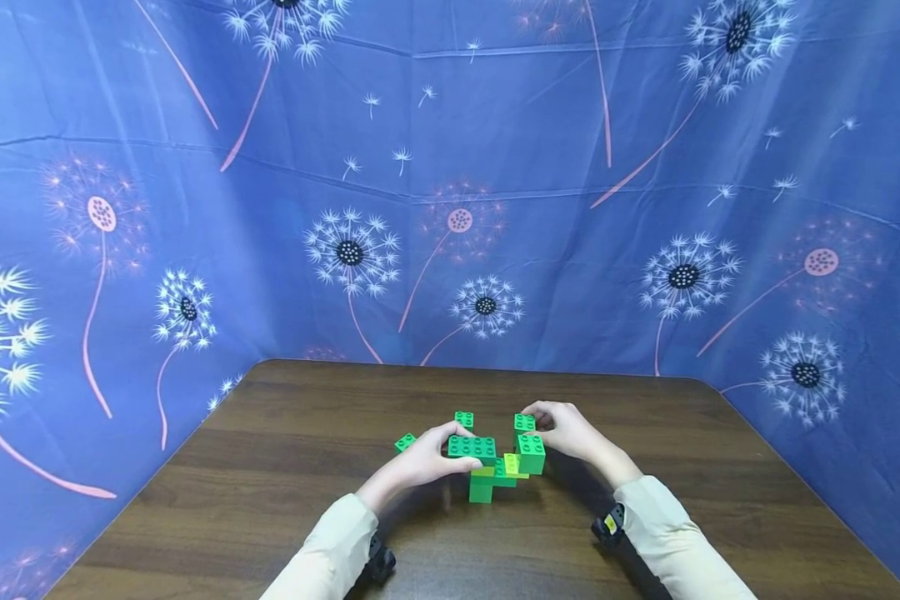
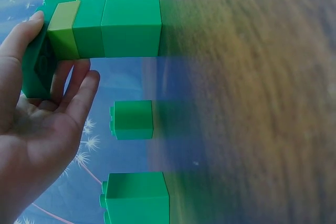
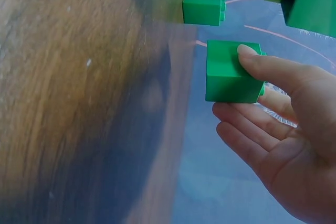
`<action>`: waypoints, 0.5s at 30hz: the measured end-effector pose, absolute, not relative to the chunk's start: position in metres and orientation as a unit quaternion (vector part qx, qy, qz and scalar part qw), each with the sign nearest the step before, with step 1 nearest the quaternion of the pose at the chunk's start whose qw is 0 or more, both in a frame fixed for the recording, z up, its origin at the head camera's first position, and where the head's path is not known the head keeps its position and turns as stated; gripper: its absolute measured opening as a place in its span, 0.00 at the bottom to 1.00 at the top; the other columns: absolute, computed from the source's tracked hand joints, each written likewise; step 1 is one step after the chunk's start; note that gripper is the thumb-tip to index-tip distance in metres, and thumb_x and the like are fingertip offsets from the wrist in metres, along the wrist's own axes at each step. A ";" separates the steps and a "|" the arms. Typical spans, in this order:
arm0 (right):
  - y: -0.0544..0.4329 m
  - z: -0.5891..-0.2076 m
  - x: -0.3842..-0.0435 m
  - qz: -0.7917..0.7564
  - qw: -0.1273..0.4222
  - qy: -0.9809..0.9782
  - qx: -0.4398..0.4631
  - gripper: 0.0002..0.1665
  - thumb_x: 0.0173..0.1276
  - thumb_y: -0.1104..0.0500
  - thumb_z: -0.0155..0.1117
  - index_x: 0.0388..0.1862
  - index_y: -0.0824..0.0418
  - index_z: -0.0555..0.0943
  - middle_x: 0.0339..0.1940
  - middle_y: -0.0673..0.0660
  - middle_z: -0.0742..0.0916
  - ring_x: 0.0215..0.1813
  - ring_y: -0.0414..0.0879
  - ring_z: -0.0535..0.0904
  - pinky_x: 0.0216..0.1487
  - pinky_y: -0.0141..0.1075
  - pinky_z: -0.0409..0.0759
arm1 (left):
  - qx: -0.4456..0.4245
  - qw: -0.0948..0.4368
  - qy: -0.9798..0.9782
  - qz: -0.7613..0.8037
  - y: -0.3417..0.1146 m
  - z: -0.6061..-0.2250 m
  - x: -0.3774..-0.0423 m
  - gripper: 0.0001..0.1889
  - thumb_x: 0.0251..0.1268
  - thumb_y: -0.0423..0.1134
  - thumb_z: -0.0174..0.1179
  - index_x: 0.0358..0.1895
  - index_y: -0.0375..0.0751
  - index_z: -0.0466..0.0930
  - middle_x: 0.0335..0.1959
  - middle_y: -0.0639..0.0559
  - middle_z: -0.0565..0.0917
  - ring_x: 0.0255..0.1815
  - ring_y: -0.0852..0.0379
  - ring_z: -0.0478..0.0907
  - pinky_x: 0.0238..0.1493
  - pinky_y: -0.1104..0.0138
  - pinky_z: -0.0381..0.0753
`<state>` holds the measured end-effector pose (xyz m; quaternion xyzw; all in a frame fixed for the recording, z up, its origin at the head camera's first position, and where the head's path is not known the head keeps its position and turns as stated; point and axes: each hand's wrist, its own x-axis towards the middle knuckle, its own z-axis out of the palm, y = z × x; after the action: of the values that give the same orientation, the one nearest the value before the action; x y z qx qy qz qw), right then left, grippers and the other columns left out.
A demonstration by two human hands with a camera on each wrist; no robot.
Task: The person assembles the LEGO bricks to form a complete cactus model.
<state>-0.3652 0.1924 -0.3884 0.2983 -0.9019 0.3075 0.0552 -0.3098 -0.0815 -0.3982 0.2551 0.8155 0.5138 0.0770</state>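
My left hand (image 1: 422,458) grips a long dark green building brick (image 1: 471,447) at the left top of a joined brick build, thumb in front and fingers behind. Beneath it come a lime brick (image 2: 64,31), a green brick (image 2: 90,22) and a green foot brick (image 1: 480,493). Toward the right, the build carries another lime brick (image 1: 513,467) and a green brick (image 1: 530,457). Just behind that end, my right hand (image 1: 567,430) pinches a separate green brick (image 3: 233,72) between thumb and fingers, its studs turned toward the palm in the right wrist view.
A loose green brick (image 1: 463,418) stands behind the build. Another green brick (image 1: 405,442) lies left of my left hand, partly covered by it. All are on or over a brown wooden table (image 1: 307,417), with a blue dandelion-print cloth (image 1: 570,275) hanging behind.
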 end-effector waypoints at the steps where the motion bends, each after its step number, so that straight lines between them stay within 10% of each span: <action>1: 0.194 -0.388 -0.365 0.306 0.066 -0.898 0.310 0.18 0.59 0.58 0.68 0.46 0.64 0.80 0.34 0.53 0.85 0.36 0.42 0.81 0.36 0.37 0.78 | 0.257 0.076 0.815 0.514 -0.082 -0.398 -0.310 0.16 0.58 0.44 0.66 0.47 0.44 0.75 0.38 0.52 0.83 0.36 0.63 0.77 0.42 0.68 0.75; 15: 0.194 -0.377 -0.358 0.290 0.086 -0.901 0.312 0.23 0.57 0.59 0.70 0.52 0.64 0.80 0.45 0.59 0.86 0.41 0.49 0.83 0.43 0.37 0.81 | 0.263 0.072 0.817 0.508 -0.082 -0.398 -0.310 0.17 0.58 0.44 0.66 0.48 0.43 0.75 0.35 0.55 0.82 0.35 0.64 0.75 0.40 0.70 0.73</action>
<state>-0.3576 0.1940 -0.3769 0.3124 -0.9006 0.2898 0.0861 -0.3099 -0.0819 -0.3978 0.2634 0.8169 0.5081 0.0716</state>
